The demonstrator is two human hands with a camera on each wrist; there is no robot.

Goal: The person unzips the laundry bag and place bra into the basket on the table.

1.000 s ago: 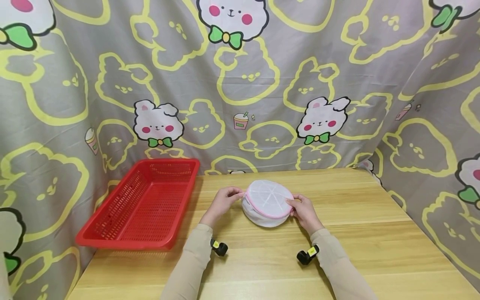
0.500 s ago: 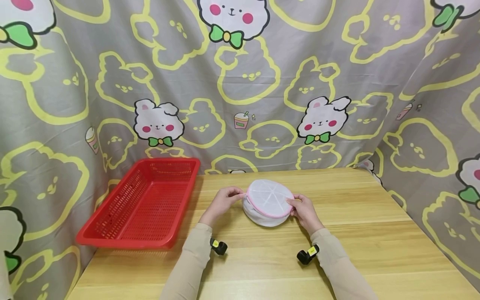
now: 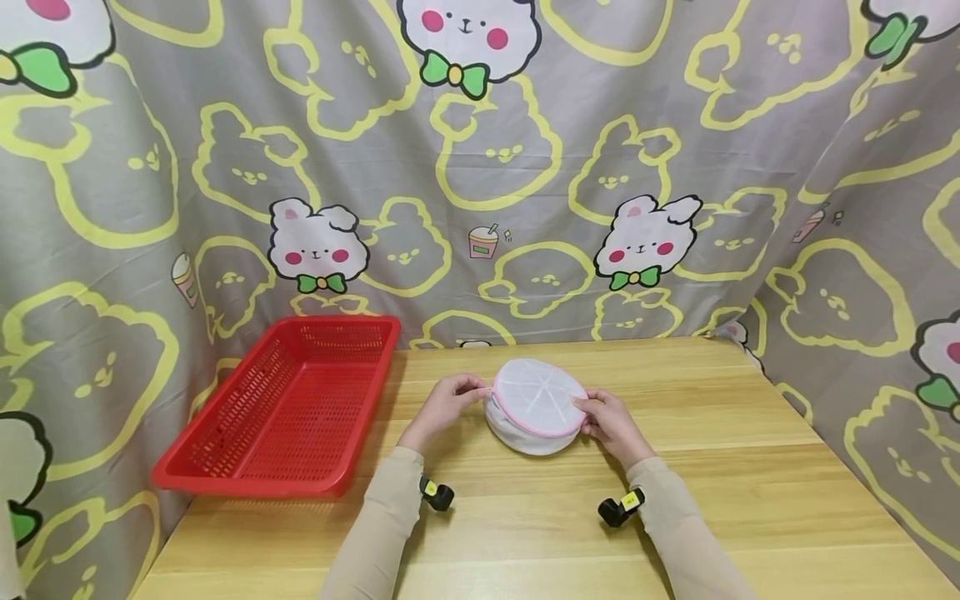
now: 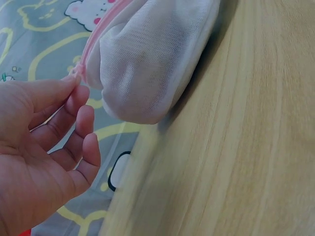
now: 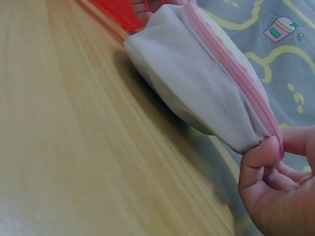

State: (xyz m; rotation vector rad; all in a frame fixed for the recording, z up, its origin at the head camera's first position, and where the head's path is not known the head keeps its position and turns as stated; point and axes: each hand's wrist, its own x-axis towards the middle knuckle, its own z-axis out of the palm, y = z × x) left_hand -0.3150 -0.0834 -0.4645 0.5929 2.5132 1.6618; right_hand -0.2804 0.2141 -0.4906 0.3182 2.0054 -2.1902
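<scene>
A round white mesh laundry bag [image 3: 540, 396] with a pink zip round its top edge sits at the middle of the table. White strips cross its top like spokes. My left hand [image 3: 447, 406] pinches the pink trim at the bag's left end between thumb and forefinger. In the left wrist view the other fingers of this left hand [image 4: 44, 132] are loosely bent, and the bag's mesh side sags in soft folds. Opposite, my right hand [image 3: 611, 423] pinches the right edge, its thumb lying over the top. The right wrist view shows the pink zip [image 5: 231, 64] running along to those fingers.
A red plastic basket [image 3: 352, 442] with slotted walls stands left of the hands, nothing inside it. The wooden table [image 3: 525, 542] ends at a grey curtain [image 3: 525, 200] with bear prints behind and at both sides. A small black camera sits on each wrist.
Both hands keep their grip on the laundry bag, which stays in place. The right wrist has shifted very slightly to the right.
</scene>
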